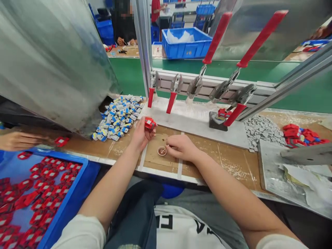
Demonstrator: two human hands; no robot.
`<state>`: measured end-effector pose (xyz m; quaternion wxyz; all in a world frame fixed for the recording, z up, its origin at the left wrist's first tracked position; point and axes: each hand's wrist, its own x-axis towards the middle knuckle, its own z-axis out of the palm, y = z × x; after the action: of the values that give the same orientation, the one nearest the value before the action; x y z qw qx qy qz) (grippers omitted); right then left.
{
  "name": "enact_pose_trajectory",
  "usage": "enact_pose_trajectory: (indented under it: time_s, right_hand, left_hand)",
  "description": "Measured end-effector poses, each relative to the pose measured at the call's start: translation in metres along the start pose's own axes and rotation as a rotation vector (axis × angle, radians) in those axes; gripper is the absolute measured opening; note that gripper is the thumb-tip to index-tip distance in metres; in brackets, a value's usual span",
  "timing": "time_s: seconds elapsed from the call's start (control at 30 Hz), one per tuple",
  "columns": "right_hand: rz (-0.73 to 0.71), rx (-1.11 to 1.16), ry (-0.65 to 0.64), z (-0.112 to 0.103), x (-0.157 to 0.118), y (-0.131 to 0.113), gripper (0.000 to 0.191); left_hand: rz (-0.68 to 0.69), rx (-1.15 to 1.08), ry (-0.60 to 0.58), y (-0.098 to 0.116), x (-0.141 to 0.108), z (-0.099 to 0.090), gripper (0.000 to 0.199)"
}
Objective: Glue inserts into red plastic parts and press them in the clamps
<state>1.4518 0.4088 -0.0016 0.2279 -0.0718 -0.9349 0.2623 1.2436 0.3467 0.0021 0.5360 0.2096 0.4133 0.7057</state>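
My left hand [142,134] is closed round a small red plastic part [150,123] with dark and pale patches, raised a little over the bench. To its right, my right hand [181,148] is in a pinch at the rim of a small round dish [162,151] with something brown in it. A thin pale stick seems to run from those fingertips into the dish; its upper end is hidden by the fingers. The dish stands on a piece of cardboard [153,160] taped to the bench.
Toggle clamps with red handles [220,36] stand behind, one over a red part in a black fixture [217,121]. White-and-blue pieces [116,117] lie left, grey pieces [263,129] right. A blue tray [84,164] holds many red parts; another person's hand [20,140] is beside it.
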Motion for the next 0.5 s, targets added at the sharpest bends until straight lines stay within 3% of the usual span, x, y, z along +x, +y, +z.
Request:
enact_pose_trajectory:
  time_s: [0.2, 0.4, 0.5]
  right_hand:
    - [-0.047, 0.042, 0.098, 0.004, -0.002, 0.002, 0.030]
    - [-0.065, 0.081, 0.076, 0.006, -0.002, 0.003, 0.032]
    - [-0.054, 0.089, 0.115, 0.005, -0.003, 0.004, 0.033]
  left_hand:
    - [-0.041, 0.064, -0.060, -0.001, -0.005, 0.005, 0.051]
    - [-0.038, 0.155, -0.106, 0.000, -0.006, -0.001, 0.048]
    - [0.029, 0.311, -0.170, 0.000, -0.008, -0.007, 0.057]
